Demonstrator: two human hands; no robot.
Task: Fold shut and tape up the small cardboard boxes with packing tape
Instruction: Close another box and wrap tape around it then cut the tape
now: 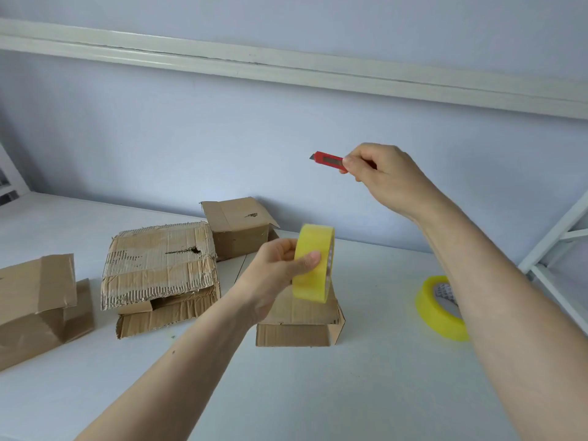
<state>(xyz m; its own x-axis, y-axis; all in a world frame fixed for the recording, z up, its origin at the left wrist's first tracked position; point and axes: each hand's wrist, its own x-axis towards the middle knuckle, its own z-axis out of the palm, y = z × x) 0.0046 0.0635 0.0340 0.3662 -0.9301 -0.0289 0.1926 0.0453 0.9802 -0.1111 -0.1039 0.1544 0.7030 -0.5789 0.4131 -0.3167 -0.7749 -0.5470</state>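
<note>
Your left hand (280, 275) grips a yellow roll of packing tape (313, 264) on edge above the small flat brown cardboard box (299, 326) at centre. At one o'clock your right hand (386, 178) pinches a red utility knife (329, 161). A second yellow tape roll (440, 308) lies at three o'clock on the white table (366, 393).

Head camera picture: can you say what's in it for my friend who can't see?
A left hand holds up a yellow tape roll while the right hand holds a red box cutter higher. Below, cardboard boxes and another tape roll sit on a white table.
</note>
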